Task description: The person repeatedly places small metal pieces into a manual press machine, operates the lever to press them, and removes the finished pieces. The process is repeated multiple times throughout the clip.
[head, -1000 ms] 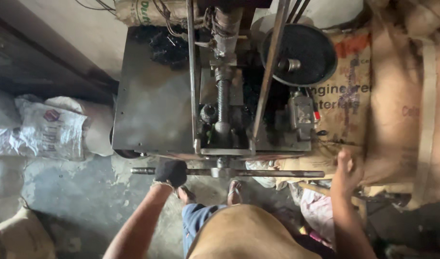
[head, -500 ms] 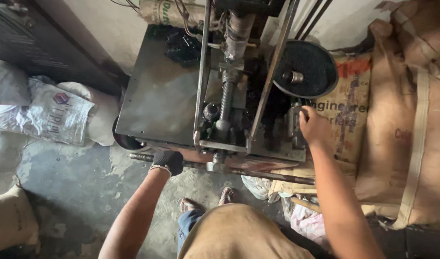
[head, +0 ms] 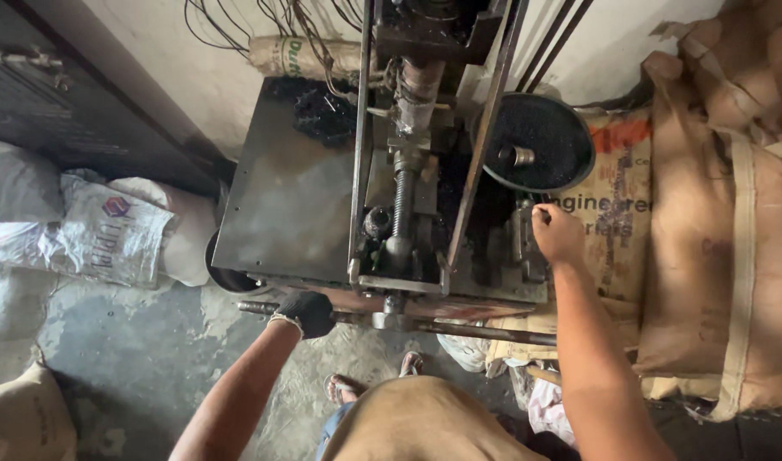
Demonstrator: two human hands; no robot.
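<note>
The left hand [head: 306, 312] wears a black glove and is closed tight around a long metal bar [head: 459, 328]. The bar lies across the front of a dark, greasy machine [head: 288, 205]. The right hand [head: 558, 233] is bare, its fingers curled on a small metal part [head: 524, 243] on the machine's right side, just below a round black wheel [head: 540, 141]. Brown sacks [head: 723, 230] are piled to the right.

white sack [head: 109, 235], brown sacks [head: 732, 256], wires [head: 263, 17]
</note>
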